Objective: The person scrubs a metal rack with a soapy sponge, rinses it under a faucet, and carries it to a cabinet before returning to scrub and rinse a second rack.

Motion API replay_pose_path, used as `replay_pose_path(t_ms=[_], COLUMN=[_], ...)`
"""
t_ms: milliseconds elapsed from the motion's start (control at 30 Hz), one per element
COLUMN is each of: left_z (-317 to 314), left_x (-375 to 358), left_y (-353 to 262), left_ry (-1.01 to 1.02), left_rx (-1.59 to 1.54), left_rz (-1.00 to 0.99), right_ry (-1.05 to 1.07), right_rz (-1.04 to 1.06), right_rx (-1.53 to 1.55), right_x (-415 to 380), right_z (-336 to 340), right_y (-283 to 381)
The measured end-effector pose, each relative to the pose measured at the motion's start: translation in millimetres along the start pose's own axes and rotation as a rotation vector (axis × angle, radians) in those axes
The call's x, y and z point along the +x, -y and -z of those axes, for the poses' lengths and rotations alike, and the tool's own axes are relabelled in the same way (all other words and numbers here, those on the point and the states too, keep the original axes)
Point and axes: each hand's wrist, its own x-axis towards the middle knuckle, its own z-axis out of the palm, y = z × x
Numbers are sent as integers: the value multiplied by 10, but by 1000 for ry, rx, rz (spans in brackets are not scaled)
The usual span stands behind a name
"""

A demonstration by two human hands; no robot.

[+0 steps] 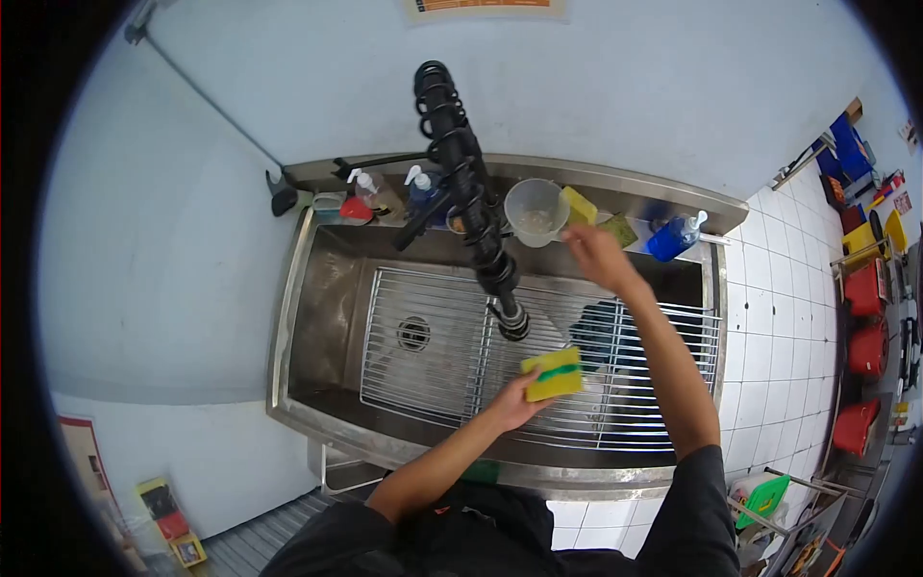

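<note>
Head view: left hand (514, 399) pinches a yellow sponge (553, 373) by its edge, soft, light, squashy; right hand (591, 252) reaches the ledge, grip unclear

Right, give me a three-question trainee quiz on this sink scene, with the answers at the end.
1. True or false: the left hand holds a yellow and green sponge over the wire rack in the sink.
2. Where does the right hand reach?
A. to the drain
B. to the back ledge, near the clear jug and a second sponge
C. to the red bins
3. Fill in: the blue pump bottle stands at the ledge's ____ end, as the camera sees it.

Key: 1 true; 2 B; 3 right
</note>
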Motion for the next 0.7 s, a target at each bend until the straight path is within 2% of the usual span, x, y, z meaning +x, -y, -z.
replay_pose_path(t_ms=[33,133,200,267,367,467,533,567,700], left_z=[92,197,194,141,188,122,105,102,-3], left_x=[-143,-377,-396,-375,-200,-108,-32,-26,-14], left_y=[-110,-415,-624,-776,-856,-873,-842,-817,-744], left_ry=[-25,-68,-63,-63,-44,-38,-42,-30,-22], left_rx=[-1,8,29,20,-28,-50,-30,-21,-22], left_rz=[-49,-204,-283,-344,-381,-387,-394,-387,-334], right_ry=[66,23,180,140,165,-18,-57,-10,69], right_rz=[75,121,65,75,56,109,176,232,435], right_rx=[10,-101,-201,-347,-412,43,28,-198,-563], right_x=[68,247,417,501,456,342,360,378,401], right_z=[-201,-639,-1098,-1692,-1465,-1938,-1869,-1585,-1351], right_y=[187,523,95,-418,-151,-703,-557,-185,55])
